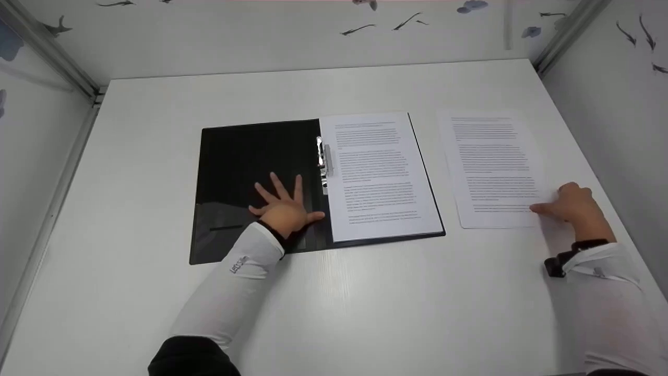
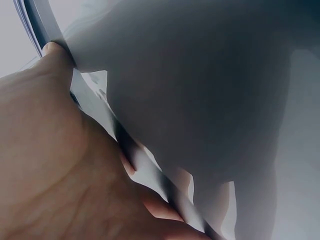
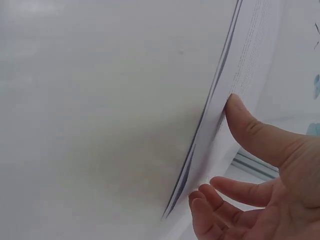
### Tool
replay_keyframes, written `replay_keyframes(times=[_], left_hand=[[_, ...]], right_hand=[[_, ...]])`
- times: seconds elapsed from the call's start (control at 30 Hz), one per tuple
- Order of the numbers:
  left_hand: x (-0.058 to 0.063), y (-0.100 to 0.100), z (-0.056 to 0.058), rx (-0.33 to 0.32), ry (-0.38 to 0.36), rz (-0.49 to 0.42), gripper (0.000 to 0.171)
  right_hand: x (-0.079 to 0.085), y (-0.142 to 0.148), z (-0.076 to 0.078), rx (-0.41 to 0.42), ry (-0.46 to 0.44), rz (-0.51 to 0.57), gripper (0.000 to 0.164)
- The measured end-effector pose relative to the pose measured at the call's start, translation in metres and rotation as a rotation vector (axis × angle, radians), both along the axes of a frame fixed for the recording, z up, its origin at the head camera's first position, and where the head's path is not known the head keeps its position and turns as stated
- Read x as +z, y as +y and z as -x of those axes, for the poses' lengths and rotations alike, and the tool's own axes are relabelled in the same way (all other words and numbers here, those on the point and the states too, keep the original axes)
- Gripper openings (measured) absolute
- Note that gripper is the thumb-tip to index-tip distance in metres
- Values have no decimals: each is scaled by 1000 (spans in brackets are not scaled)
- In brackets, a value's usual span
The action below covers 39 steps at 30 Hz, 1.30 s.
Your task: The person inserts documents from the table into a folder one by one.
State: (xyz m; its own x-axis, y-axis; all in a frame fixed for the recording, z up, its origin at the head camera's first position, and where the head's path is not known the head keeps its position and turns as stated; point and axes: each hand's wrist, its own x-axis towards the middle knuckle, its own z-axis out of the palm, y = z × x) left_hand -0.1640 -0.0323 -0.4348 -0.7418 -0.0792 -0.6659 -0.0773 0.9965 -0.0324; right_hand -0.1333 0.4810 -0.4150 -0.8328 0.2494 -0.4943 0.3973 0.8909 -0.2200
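My left hand (image 1: 286, 213) lies with fingers spread on the inside of a black folder (image 1: 255, 151), its thumb pointing at the spine. In the left wrist view its palm edge (image 2: 45, 145) shows beside the glossy dark cover. On the folder's right half lies a printed sheet (image 1: 373, 177) beside the metal clip (image 1: 321, 162). To the right are loose printed sheets (image 1: 496, 172), with my right hand (image 1: 571, 203) at their lower right. Its thumb rests on the top page, while the other fingers curve loosely at the paper's edge in the right wrist view.
The white table (image 1: 391, 303) carries both the folder and the loose sheets. White panels with grey and blue fish prints enclose it, and a metal post (image 1: 569, 39) stands at the back right corner. A clear pocket (image 1: 219, 230) covers the folder's lower left.
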Motion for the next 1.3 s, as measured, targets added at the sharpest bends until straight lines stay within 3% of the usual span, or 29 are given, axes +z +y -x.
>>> replay_keyframes(times=[0.37,0.53,0.77,0.87,1.03,1.17,1.3], left_hand=[[-1,-2,-1,9,10,-41,106],[-2,-3,-1,8,5,-33,106],[2,-3,-4,14,22,-43,107],[3,-2,-4,14,17,-40,107],[2,-2,-3,19,9,-41,106],[2,-1,-3,21,9,-47,106],[2,-1,-2,17,14,-44,106]], right_hand=[[-3,11,3,-90,-67,78,77],[-1,5,5,-86,-31,19,80],[0,5,7,-50,-52,28,78],[-1,10,7,-44,-68,52,83],[-6,21,6,-111,-102,123,99],[-10,21,2,-148,-40,137,99],[-10,13,-4,-180,52,126,88]])
